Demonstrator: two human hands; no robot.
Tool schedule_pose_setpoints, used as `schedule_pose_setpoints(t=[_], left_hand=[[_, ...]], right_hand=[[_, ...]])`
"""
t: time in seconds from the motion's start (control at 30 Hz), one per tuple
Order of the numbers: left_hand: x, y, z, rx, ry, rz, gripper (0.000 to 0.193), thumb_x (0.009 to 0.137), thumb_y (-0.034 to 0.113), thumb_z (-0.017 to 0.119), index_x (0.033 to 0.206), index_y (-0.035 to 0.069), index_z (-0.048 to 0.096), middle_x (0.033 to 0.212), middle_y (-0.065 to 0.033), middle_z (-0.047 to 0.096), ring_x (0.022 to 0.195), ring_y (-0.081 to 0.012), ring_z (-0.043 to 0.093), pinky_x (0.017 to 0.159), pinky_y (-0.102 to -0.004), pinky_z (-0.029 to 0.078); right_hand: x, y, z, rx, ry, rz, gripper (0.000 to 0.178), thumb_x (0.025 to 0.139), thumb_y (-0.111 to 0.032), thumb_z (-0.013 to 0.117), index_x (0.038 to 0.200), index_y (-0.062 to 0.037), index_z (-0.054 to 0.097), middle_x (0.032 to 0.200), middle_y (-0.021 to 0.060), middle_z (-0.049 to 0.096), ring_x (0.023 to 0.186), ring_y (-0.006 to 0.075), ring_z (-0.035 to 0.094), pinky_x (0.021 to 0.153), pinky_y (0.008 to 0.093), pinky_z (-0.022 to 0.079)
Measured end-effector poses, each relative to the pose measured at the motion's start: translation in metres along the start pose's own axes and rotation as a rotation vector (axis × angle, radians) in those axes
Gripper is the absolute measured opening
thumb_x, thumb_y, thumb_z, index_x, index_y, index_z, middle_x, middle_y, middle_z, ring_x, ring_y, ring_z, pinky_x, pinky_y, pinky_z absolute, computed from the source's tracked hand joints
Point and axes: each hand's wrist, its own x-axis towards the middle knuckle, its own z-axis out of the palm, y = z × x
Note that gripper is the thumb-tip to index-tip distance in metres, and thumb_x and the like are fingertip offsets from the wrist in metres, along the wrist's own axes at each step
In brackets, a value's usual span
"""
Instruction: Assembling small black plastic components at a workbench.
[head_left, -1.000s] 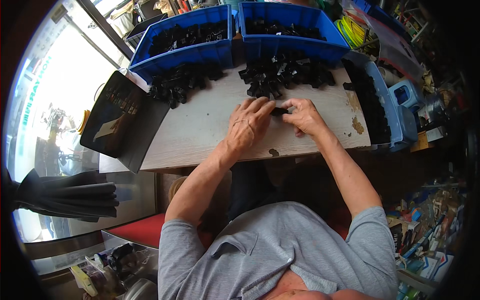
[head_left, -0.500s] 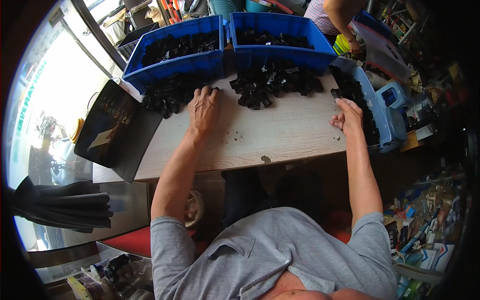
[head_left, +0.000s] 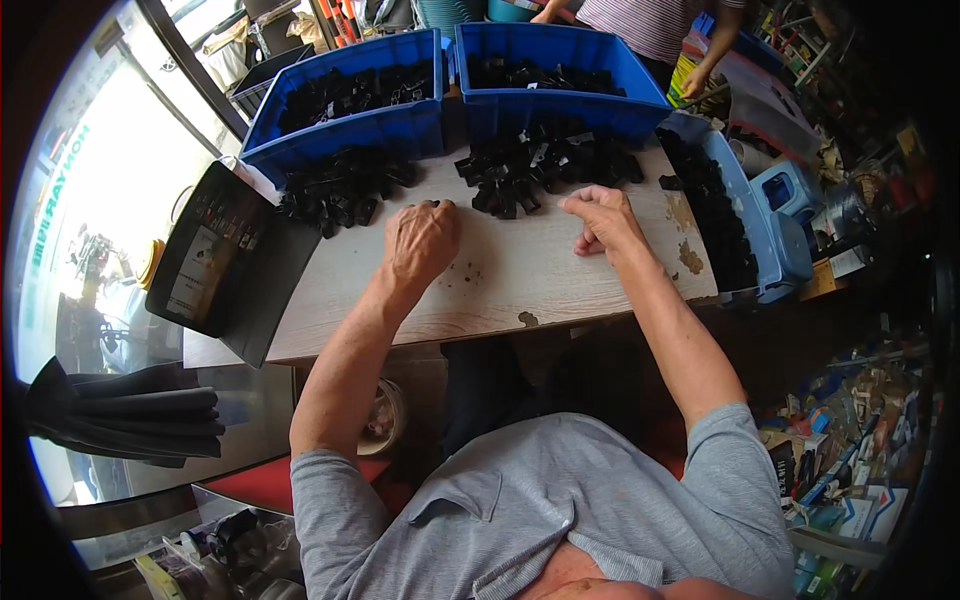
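Observation:
My left hand is closed over the table, just in front of the left pile of small black parts. A bit of black shows at its fingertips, a small black part mostly hidden by the fingers. My right hand hovers by the front of the right pile of black parts. Its fingers are loosely bent and apart, and I see nothing between them. The parts look like short plastic pieces, some with shiny metal bits; their exact kind is too small to tell.
Two blue bins of black parts stand behind the piles. A lighter blue bin adjoins the table's right end. On the left a tablet in a dark cover leans upright. Beyond the bins stands another person in a striped top.
My left hand has drawn back from the left pile toward me. My right hand has swung left from the light blue bin's edge, leaving a black part there. The other person has shifted.

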Motion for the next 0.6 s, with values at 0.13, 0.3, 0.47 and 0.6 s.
schedule_pose_setpoints(t=[0.13, 0.3, 0.47, 0.6], left_hand=[[-0.002, 0.002, -0.003, -0.072, 0.017, 0.060, 0.016, 0.089, 0.014, 0.061, 0.096, 0.003, 0.070, 0.089, -0.0205, 0.072, 0.085, -0.0363, 0.071, 0.076, -0.0489, 0.056], [-0.004, -0.005, 0.000, -0.048, -0.012, 0.082, 0.018, 0.086, 0.011, 0.068, 0.104, 0.005, 0.069, 0.093, -0.0172, 0.071, 0.092, -0.0379, 0.068, 0.082, -0.0475, 0.054], [-0.011, 0.000, -0.005, -0.053, 0.215, 0.115, 0.019, 0.085, 0.011, 0.068, 0.103, 0.006, 0.072, 0.094, -0.0133, 0.070, 0.093, -0.0361, 0.065, 0.084, -0.0464, 0.055], [-0.021, -0.002, 0.012, -0.174, 0.235, 0.119, 0.025, 0.086, 0.011, 0.069, 0.110, 0.007, 0.069, 0.094, -0.0126, 0.070, 0.093, -0.0362, 0.065, 0.084, -0.0456, 0.054]], right_hand=[[0.011, -0.008, 0.026, -0.119, 0.007, 0.015, 0.031, 0.087, -0.029, 0.080, 0.103, -0.0039, 0.071, 0.058, 0.0019, 0.053, 0.046, 0.0127, 0.057, 0.043, 0.0324, 0.054], [0.014, -0.013, 0.042, -0.291, 0.027, 0.022, 0.026, 0.088, -0.024, 0.077, 0.102, -0.0025, 0.072, 0.069, 0.0057, 0.061, 0.045, 0.0129, 0.055, 0.041, 0.0324, 0.052], [0.008, -0.006, 0.034, -0.242, 0.025, 0.060, 0.025, 0.086, -0.025, 0.076, 0.098, -0.0033, 0.074, 0.069, 0.0071, 0.065, 0.046, 0.0163, 0.059, 0.042, 0.0336, 0.053], [-0.017, -0.008, 0.033, -0.199, -0.049, 0.121, 0.025, 0.088, -0.024, 0.076, 0.099, -0.0024, 0.072, 0.068, 0.0059, 0.062, 0.045, 0.0154, 0.058, 0.042, 0.0331, 0.052]])
